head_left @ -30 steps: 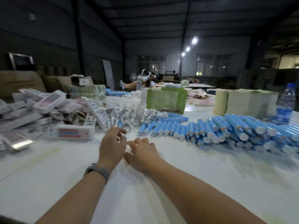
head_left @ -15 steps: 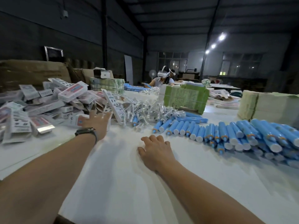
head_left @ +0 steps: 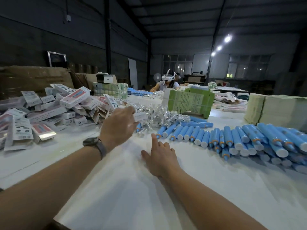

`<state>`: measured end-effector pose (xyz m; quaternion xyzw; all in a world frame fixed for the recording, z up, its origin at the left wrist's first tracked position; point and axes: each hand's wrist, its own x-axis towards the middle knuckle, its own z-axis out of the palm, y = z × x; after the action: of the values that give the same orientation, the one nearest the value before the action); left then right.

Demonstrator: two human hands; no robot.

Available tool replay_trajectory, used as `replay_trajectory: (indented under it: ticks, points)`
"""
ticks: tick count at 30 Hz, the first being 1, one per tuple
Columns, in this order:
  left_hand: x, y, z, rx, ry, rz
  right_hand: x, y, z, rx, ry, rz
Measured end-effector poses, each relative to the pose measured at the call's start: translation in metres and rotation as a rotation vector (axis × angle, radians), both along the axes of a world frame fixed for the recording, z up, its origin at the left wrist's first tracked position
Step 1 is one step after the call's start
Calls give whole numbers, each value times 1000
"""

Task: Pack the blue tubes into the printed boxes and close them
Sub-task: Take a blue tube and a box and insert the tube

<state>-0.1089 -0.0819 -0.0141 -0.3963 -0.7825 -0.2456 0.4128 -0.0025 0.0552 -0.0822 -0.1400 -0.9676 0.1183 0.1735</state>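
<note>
Blue tubes [head_left: 232, 138] with white caps lie in a long row and pile across the right of the white table [head_left: 132, 196]. A heap of printed boxes [head_left: 49, 110] fills the left. My left hand [head_left: 118, 127], with a watch on the wrist, is raised above the table and grips one printed box [head_left: 140, 116] by its end. My right hand [head_left: 160, 157] rests flat on the table with the index finger stretched forward, a short way from the nearest tubes, holding nothing.
Clear plastic packets [head_left: 159, 115] are heaped behind my hands. Green stacks of flat cartons [head_left: 191, 103] and pale stacks [head_left: 274, 110] stand at the back right. Another person [head_left: 166, 83] with a headset sits at the far end.
My left hand has come back from the box heap towards the middle, now holding a printed box. My right hand has stretched its index finger forward on the table.
</note>
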Motion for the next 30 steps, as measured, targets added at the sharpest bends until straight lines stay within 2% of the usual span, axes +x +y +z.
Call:
replay_trajectory:
  ticks: [3,5,7,10,14,18,22,24,26,30]
  points:
    - [41,25,-12,146,127,-364,0,3,3,-166,59,-30]
    - [55,34,-28,215,-12,-486,0,10,7,-386,160,-20]
    - [58,37,-42,268,-159,-500,4,17,10,-681,306,14]
    - [54,36,-55,146,-105,-446,8,22,14,-991,425,117]
    - [54,29,-59,58,-92,-446,14,22,19,-1270,494,147]
    - [61,31,-59,-1,-248,-561,17,25,17,-1240,556,108]
    - [54,31,-56,398,-592,-454,18,21,17,-1376,476,205]
    - [49,29,-56,421,-765,-504,18,15,16,-1344,425,281]
    - [45,29,-59,444,-832,-535,18,10,16,-1334,383,343]
    - [37,32,-58,588,-877,-505,19,7,11,-1189,314,449]
